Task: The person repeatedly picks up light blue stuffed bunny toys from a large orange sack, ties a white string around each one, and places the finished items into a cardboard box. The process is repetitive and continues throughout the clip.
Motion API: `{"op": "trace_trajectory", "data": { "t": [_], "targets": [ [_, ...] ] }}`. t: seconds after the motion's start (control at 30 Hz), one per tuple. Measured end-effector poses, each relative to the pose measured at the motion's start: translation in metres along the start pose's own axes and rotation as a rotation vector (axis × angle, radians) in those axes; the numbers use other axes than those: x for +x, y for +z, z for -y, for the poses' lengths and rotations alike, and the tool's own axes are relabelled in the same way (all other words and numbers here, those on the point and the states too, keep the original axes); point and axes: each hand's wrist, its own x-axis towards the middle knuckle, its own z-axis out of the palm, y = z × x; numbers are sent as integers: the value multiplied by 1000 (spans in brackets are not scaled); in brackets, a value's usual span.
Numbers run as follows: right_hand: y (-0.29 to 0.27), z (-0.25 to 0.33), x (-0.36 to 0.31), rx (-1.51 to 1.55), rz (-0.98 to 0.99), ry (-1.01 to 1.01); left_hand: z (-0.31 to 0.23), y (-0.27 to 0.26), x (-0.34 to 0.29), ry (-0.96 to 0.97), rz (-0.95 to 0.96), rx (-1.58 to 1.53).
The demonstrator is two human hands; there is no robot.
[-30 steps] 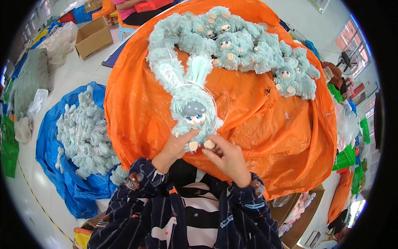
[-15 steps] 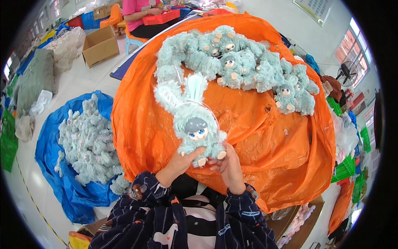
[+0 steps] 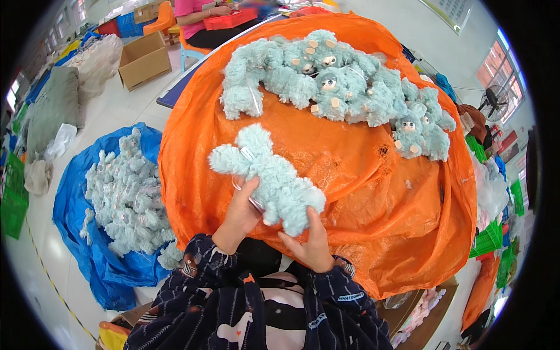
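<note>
A fluffy pale blue-green plush doll (image 3: 275,182) is held above the orange sheet (image 3: 361,216), its furry back turned up and its face hidden. Its two ears point to the far left, and a small white tag shows near them. My left hand (image 3: 240,211) grips the doll's left side by the head, the fingers partly under it. At the body's lower end, my right hand (image 3: 312,244) holds it between the thumb and fingers. A heap of similar plush dolls (image 3: 332,81) lies along the sheet's far side, some with faces and tan feet showing.
On the floor at the left, a blue sheet (image 3: 73,213) holds a pile of similar dolls (image 3: 125,195). Beyond it stands an open cardboard box (image 3: 144,61). A person in pink (image 3: 195,17) sits at the far side with a red tray (image 3: 230,19). Pink plush pieces (image 3: 417,318) lie at lower right.
The plush doll has been turned over from face up to back up, and its ears now point further left. My left hand has moved up along its side.
</note>
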Motion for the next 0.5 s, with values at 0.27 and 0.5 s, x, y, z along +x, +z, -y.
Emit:
{"op": "trace_trajectory", "data": {
  "t": [0.27, 0.5],
  "targets": [
    [-10, 19, 22, 570, -218, 409, 2, -7, -5, 121, 54, 173],
    [3, 8, 24, 194, -15, 1, -16, -1, -14, 446, 77, 734]
  ]
}}
